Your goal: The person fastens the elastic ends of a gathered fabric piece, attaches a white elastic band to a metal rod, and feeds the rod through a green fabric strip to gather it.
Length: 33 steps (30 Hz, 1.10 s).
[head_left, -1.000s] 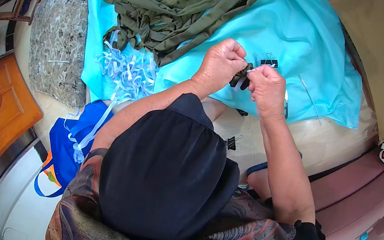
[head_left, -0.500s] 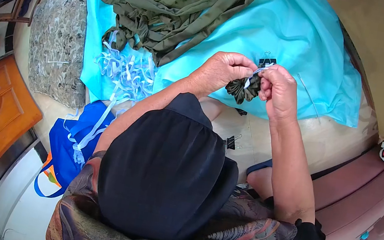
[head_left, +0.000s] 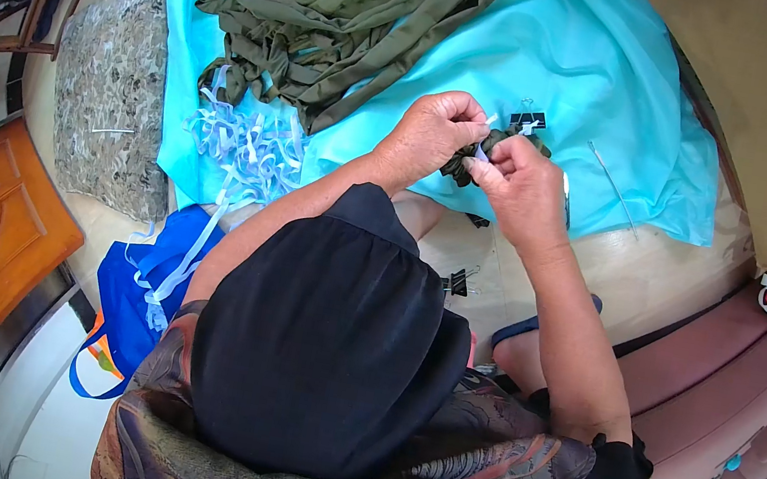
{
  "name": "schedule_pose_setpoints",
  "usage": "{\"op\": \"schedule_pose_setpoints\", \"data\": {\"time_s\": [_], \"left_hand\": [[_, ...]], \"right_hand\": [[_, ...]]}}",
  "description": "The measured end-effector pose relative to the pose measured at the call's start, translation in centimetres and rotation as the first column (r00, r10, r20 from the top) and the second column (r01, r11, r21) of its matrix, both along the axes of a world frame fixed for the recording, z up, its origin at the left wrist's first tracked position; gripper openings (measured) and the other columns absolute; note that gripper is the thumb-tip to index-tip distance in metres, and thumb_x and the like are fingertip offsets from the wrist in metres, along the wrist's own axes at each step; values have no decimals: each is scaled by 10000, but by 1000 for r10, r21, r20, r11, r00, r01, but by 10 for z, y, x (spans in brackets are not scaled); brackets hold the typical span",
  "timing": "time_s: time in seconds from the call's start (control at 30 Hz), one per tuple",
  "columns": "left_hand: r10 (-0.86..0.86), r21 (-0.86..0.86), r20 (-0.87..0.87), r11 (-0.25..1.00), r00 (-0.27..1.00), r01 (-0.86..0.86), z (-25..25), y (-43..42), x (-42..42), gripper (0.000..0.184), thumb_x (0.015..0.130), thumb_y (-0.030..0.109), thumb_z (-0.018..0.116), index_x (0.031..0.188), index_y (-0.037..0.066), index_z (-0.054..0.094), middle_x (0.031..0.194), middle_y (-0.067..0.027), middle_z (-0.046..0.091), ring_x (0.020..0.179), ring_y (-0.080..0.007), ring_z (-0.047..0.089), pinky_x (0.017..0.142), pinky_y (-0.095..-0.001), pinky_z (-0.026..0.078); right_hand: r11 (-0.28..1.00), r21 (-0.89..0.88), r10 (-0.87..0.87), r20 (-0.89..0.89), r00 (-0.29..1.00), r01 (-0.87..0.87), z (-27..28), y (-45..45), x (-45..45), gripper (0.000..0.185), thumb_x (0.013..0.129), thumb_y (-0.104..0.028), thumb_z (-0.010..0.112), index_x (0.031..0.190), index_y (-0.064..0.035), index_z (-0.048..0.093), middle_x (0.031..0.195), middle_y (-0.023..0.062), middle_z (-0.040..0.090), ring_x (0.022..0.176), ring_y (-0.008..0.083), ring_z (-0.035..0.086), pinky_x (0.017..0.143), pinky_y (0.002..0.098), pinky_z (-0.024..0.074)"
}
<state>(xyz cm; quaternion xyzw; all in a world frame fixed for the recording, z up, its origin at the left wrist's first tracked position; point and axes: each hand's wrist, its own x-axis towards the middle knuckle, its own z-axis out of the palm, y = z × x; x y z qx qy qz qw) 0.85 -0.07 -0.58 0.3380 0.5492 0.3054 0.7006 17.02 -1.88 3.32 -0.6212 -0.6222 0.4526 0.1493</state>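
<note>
My left hand pinches a narrow pale ribbon at the upper edge of a bunch of gathered dark green fabric. From the other side, my right hand has thumb and fingers closed on the same ribbon, lower down. Both hands partly cover the gathered fabric. Just beyond them, a black binder clip grips at the bunch's far side, with a bit of white strip beside it. How the ribbon passes through the fabric is hidden by my fingers.
A turquoise cloth carries a heap of long dark green fabric and a tangle of pale ribbons. A thin metal rod lies at right. Another binder clip, a blue bag and a patterned cushion are nearby.
My hands, close together at the ribbon before, have moved slightly apart. The right hand has come left and down, turning over the fabric and covering more of it.
</note>
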Motion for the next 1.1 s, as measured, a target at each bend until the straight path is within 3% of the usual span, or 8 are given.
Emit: {"op": "schedule_pose_setpoints", "data": {"time_s": [0.2, 0.3, 0.5, 0.7, 0.8, 0.9, 0.97, 1.1], "left_hand": [[-15, 31, 37, 999, 999, 14, -7, -2, -2, 95, 913, 109, 614, 828, 73, 591, 772, 57, 557, 698, -36, 476, 619, -210, 397], [-18, -50, 86, 998, 996, 22, -5, -1, -4, 95, 924, 125, 606, 841, 82, 588, 773, 62, 553, 688, -34, 469, 607, -212, 392], [-74, -70, 44, 995, 996, 77, 9, 2, -5, 101, 930, 144, 608, 847, 88, 594, 770, 61, 556, 697, -32, 475, 612, -210, 395], [-65, 55, 18, 996, 998, 64, -6, -1, -4, 100, 926, 132, 613, 853, 66, 592, 780, 42, 572, 743, -51, 502, 675, -222, 417], [-9, 102, 97, 995, 995, -1, -6, -1, -4, 103, 928, 111, 605, 849, 48, 586, 786, 28, 575, 758, -64, 506, 705, -230, 429], [12, 185, 94, 982, 996, -29, -6, 0, -2, 103, 929, 95, 598, 845, 37, 581, 798, 19, 584, 766, -68, 516, 722, -236, 436], [-29, 224, -7, 974, 1000, 30, -3, 0, -2, 82, 918, 79, 598, 848, 39, 579, 797, 6, 598, 770, -77, 532, 716, -247, 442], [-106, 344, -244, 920, 964, 188, 6, 2, -1, 31, 886, 44, 602, 866, 45, 579, 780, -15, 603, 770, -93, 551, 702, -270, 452]], "right_hand": [[964, 220, 109, 187, 976, -149, 7, 3, -1, 169, 735, -104, 718, 766, -36, 566, 882, 116, 650, 776, 307, 610, 651, 417, 486], [814, 529, 202, 127, 971, -239, 14, 9, 4, 141, 726, -50, 689, 765, -32, 555, 992, 126, 637, 893, 320, 597, 721, 411, 492], [717, 637, 306, 79, 949, -284, 16, 10, 1, 120, 730, 9, 660, 793, -23, 563, 1005, 121, 645, 924, 323, 596, 799, 407, 499], [994, 106, -15, -244, 970, 42, -1, 7, 9, 97, 814, -18, 658, 863, -21, 575, 893, 126, 661, 765, 309, 627, 691, 367, 516], [982, 191, 41, -251, 967, 7, -2, 4, 7, 100, 835, -43, 661, 869, -23, 569, 838, 128, 651, 703, 318, 619, 644, 347, 514], [919, 394, 43, -68, 997, -12, -4, 0, 3, 140, 829, -79, 672, 814, -40, 538, 783, 105, 611, 687, 313, 601, 617, 366, 503], [866, 471, 106, 152, 983, -166, 4, 2, 3, 178, 818, -105, 678, 779, -55, 511, 750, 93, 571, 668, 306, 587, 591, 383, 490], [807, 492, 146, 371, 917, -327, 21, 11, 5, 227, 788, -134, 688, 744, -78, 473, 710, 79, 505, 671, 297, 567, 570, 407, 467]]}}
